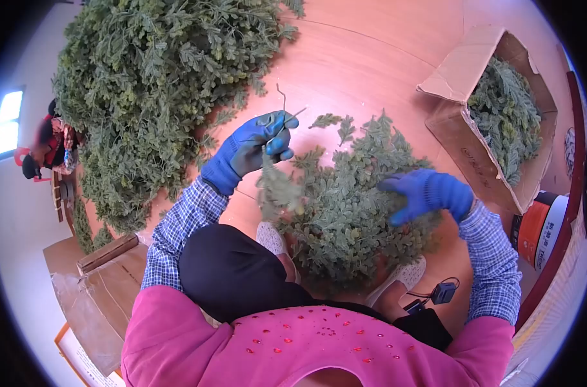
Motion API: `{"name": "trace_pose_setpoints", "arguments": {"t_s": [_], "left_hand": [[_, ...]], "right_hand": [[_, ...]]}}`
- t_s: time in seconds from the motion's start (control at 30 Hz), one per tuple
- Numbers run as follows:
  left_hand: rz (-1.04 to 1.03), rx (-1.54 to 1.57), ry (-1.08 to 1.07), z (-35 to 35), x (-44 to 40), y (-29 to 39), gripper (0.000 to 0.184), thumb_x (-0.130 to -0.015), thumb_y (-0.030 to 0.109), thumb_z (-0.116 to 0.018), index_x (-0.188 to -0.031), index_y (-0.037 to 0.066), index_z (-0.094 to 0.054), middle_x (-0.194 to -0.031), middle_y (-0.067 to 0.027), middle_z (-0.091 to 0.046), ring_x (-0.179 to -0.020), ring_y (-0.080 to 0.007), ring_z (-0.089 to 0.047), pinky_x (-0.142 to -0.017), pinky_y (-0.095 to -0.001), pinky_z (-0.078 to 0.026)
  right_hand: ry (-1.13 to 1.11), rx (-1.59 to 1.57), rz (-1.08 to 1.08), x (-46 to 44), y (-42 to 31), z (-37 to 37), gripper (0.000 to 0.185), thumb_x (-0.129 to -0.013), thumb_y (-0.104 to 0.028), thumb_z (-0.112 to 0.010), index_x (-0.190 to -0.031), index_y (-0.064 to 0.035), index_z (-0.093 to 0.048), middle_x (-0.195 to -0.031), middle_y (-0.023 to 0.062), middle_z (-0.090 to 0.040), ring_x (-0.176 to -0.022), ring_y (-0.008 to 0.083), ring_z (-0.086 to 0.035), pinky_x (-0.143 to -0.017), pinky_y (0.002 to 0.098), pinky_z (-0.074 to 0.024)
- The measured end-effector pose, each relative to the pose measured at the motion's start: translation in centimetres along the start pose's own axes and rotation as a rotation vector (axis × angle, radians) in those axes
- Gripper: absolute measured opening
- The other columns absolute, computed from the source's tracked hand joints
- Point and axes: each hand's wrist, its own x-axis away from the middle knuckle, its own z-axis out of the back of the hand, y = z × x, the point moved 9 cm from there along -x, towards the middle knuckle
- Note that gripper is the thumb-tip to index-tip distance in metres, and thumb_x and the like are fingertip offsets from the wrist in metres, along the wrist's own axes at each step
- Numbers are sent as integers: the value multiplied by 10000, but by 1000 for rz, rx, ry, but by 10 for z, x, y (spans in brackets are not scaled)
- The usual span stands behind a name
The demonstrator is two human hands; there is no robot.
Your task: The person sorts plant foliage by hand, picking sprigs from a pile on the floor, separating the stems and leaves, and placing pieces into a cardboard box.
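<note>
Gloved hands [271,135] above leafy green sprigs [348,219], beside an open cardboard box [449,132].

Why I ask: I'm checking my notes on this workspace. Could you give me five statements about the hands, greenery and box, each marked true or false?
1. The left hand and the right hand both wear blue gloves. True.
2. The left hand holds a leafy sprig. True.
3. The cardboard box on the right is shut. False: it is open, with greenery inside.
4. The right hand is in the box. False: it is at the small pile between the feet.
5. The large heap lies to the person's left. True.
</note>
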Motion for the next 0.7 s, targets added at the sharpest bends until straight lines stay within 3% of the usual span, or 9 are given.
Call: {"name": "trace_pose_setpoints", "arguments": {"t_s": [0.1,0.17,0.23,0.3,0.37,0.43,0.5,0.6,0.7], "left_hand": [[14,-126,243,13,-16,-6,422,-877,346,-639,-1109,11,-528,-660,36,-475,-600,-73,-432,-716,-294,-432],[-37,-122,310,5,-27,-8,388,-897,316,-616,-1122,10,-535,-686,12,-487,-576,-83,-437,-726,-291,-442],[-205,-215,395,8,-34,1,368,-911,282,-594,-1142,0,-542,-719,-10,-503,-591,-89,-466,-704,-282,-456],[-283,-573,518,6,-23,23,351,-891,206,-567,-1167,-10,-546,-869,-46,-574,-740,-133,-566,-704,-262,-495],[-297,-113,488,37,-17,9,368,-887,214,-586,-1192,27,-500,-897,-37,-567,-792,-164,-595,-907,-440,-502],[-312,107,556,36,-1,0,355,-879,152,-595,-1210,49,-519,-820,25,-513,-670,-102,-512,-910,-377,-450],[-222,330,244,27,-2,-4,345,-878,142,-577,-1206,48,-525,-719,77,-478,-481,-33,-347,-654,-251,-382],[-491,30,613,98,30,47,217,-958,153,-454,-1126,41,-533,-610,75,-453,-408,-38,-292,-415,-209,-322],[-598,541,362,134,87,71,216,-940,245,-498,-1026,54,-550,-561,59,-423,-411,-47,-314,-419,-219,-353]], "right_hand": [[435,-273,13,-16,7,54,902,-732,-424,-753,-1415,-17,-328,-1394,231,-424,-1261,310,-462,-1032,349,-389],[646,-715,162,-42,-1,81,798,-723,-219,-765,-1383,-18,-363,-1372,188,-456,-1232,234,-483,-979,331,-431],[599,-1014,498,-97,-38,79,721,-743,-201,-756,-1333,-7,-388,-1275,138,-523,-1132,181,-540,-896,307,-477],[550,-1391,404,-146,-42,52,520,-781,-125,-739,-1224,-11,-492,-1070,62,-597,-953,130,-606,-779,291,-521],[190,-2014,581,-151,-55,30,304,-865,-143,-643,-1107,15,-550,-1012,104,-628,-867,226,-651,-754,336,-538],[290,-1858,592,-147,-57,24,295,-888,-220,-610,-1068,11,-576,-959,146,-648,-826,267,-661,-735,366,-538],[385,-763,322,-119,-71,49,315,-868,-235,-606,-1063,11,-586,-914,170,-652,-794,279,-657,-721,380,-528],[447,-3,6,-30,-78,98,328,-838,-220,-602,-1070,11,-583,-853,177,-652,-778,295,-650,-709,380,-520],[951,-134,-166,85,-16,136,310,-841,-214,-590,-1091,-31,-584,-867,139,-651,-774,299,-631,-710,392,-510]]}}
